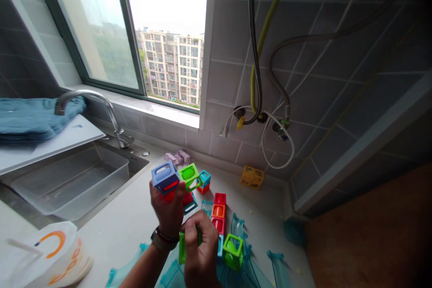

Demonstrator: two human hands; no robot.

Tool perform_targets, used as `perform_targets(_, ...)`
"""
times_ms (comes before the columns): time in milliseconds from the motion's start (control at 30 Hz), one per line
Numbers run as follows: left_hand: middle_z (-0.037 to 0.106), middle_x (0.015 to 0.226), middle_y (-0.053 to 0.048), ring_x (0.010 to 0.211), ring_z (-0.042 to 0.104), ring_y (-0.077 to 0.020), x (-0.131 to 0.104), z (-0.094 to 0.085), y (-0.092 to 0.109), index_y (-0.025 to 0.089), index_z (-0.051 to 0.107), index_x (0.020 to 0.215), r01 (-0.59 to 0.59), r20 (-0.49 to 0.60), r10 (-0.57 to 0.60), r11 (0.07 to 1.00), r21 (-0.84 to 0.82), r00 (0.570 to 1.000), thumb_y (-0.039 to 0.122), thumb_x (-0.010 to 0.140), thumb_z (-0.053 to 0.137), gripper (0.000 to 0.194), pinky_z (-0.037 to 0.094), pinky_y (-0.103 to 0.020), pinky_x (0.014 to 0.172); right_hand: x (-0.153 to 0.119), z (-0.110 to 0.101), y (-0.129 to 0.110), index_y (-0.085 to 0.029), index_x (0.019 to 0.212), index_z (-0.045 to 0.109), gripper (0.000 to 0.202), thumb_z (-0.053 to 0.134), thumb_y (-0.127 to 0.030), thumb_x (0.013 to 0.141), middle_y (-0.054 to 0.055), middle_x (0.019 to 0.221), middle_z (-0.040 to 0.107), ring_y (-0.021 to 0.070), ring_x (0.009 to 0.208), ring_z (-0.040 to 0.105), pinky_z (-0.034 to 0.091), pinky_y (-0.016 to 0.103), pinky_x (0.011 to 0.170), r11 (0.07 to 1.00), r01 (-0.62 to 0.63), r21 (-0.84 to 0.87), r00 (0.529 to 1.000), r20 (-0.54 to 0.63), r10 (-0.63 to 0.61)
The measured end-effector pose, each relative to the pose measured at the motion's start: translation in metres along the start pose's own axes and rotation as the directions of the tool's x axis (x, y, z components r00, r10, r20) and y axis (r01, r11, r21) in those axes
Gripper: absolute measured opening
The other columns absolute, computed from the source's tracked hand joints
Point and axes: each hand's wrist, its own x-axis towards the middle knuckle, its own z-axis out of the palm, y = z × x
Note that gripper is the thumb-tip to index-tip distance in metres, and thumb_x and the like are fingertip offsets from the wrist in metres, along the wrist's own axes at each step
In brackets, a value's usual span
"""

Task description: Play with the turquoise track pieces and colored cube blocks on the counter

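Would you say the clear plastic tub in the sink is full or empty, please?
Empty, as far as the view shows: the clear plastic tub sits in the sink with its bare bottom showing through; no water line is visible.

Two bare forearms, no sleeves in view. Around the wrist of the left hand [168,214], a dark band [161,236] with a thin red stripe. Nothing worn on the right hand [200,246]; no rings showing.

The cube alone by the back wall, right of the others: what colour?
Yellow cube, an open-frame one, seen in the head view.
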Motion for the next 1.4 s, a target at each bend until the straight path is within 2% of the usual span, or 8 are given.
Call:
perform_targets(167,0.062,0.078,0.002,0.063,0.057,-0.0159,0.006,0.001,0.001,0.023,0.059,0.097,-0.063,0.006,0.063,0.997,0.037,0.998,0.046,0.074,0.084,0.042,0.051,-0.028,0.056,0.016,-0.018,0.001,-0.021,0.084,0.061,0.023,0.05,-0.032,0.1,0.005,0.083,0.066,0.0211,0.081,0.062,0.044,0.031,0.071,0.916,0.119,-0.382,0.964,0.265,-0.015)
perform_targets(333,0.065,0.083,0.001,0.069,0.06,-0.0159,0.017,-0.001,-0.006,0.023,0.06,0.102,-0.043,0.016,0.043,0.999,0.017,0.999,0.046,0.076,0.083,0.041,0.052,-0.028,0.064,0.023,-0.026,0.005,-0.023,0.093,0.066,0.017,0.051,-0.028,0.1,0.006,0.09,0.071,0.0238,0.087,0.068,0.047,0.032,0.075,0.727,0.33,-0.603,0.835,0.546,0.073)
perform_targets(633,0.065,0.083,0.003,0.067,0.06,-0.0118,0.025,0.0,-0.017,0.021,0.059,0.102,0.018,-0.001,-0.018,0.998,-0.067,1.0,0.043,0.077,0.083,0.041,0.051,-0.022,0.063,0.017,-0.025,0.026,-0.022,0.111,0.071,0.019,0.062,-0.031,0.097,0.011,0.102,0.074,0.0295,0.102,0.069,0.053,0.037,0.084,0.682,0.344,-0.645,0.781,0.6,0.173)
perform_targets(867,0.067,0.09,0.0,0.074,0.064,-0.0141,0.02,-0.001,-0.015,0.02,0.06,0.108,0.017,0.125,-0.01,0.998,-0.054,0.992,0.038,0.079,0.083,0.041,0.053,-0.025,0.071,0.035,-0.047,0.004,-0.026,0.105,0.074,0.017,0.06,-0.023,0.096,0.005,0.099,0.075,0.0239,0.088,0.071,0.053,0.034,0.08,0.845,0.265,-0.464,0.875,0.484,-0.009)
perform_targets(967,0.069,0.091,-0.002,0.074,0.065,-0.0153,0.014,-0.001,-0.012,0.019,0.062,0.108,-0.008,0.212,0.015,0.999,-0.032,0.977,0.035,0.075,0.085,0.044,0.054,-0.026,0.071,0.052,-0.064,-0.013,-0.023,0.093,0.071,0.021,0.054,-0.031,0.101,0.004,0.087,0.072,0.0209,0.08,0.068,0.052,0.031,0.074,0.898,0.12,-0.424,0.972,0.236,-0.018)
perform_targets(1067,0.071,0.087,-0.002,0.07,0.066,-0.0165,0.006,-0.001,-0.009,0.019,0.063,0.105,-0.04,0.287,0.051,0.998,-0.043,0.957,0.036,0.07,0.088,0.046,0.055,-0.027,0.068,0.061,-0.074,-0.019,-0.023,0.116,0.066,0.028,0.06,-0.044,0.098,0.008,0.113,0.069,0.0211,0.089,0.068,0.054,0.03,0.071,0.958,0.029,-0.287,1.0,0.01,-0.028)
perform_targets(1167,0.072,0.085,-0.003,0.067,0.067,-0.0184,-0.003,-0.001,-0.005,0.02,0.065,0.109,-0.034,0.379,0.062,0.996,-0.079,0.923,0.036,0.064,0.091,0.055,0.056,-0.028,0.065,0.06,-0.076,-0.019,-0.026,0.139,0.056,0.05,0.064,-0.048,0.095,0.01,0.131,0.064,0.0222,0.096,0.067,0.057,0.03,0.07,0.98,0.016,-0.196,0.996,0.088,0.001)
perform_targets(1400,0.074,0.087,-0.006,0.071,0.069,-0.02,-0.004,-0.001,-0.008,0.017,0.069,0.105,-0.015,0.419,0.063,0.993,-0.116,0.906,0.048,0.065,0.09,0.054,0.056,-0.028,0.067,0.057,-0.076,-0.02,-0.024,0.129,0.065,0.045,0.073,-0.044,0.09,0.007,0.108,0.073,0.0216,0.089,0.067,0.055,0.03,0.076,0.964,0.081,-0.253,0.99,0.131,-0.049)
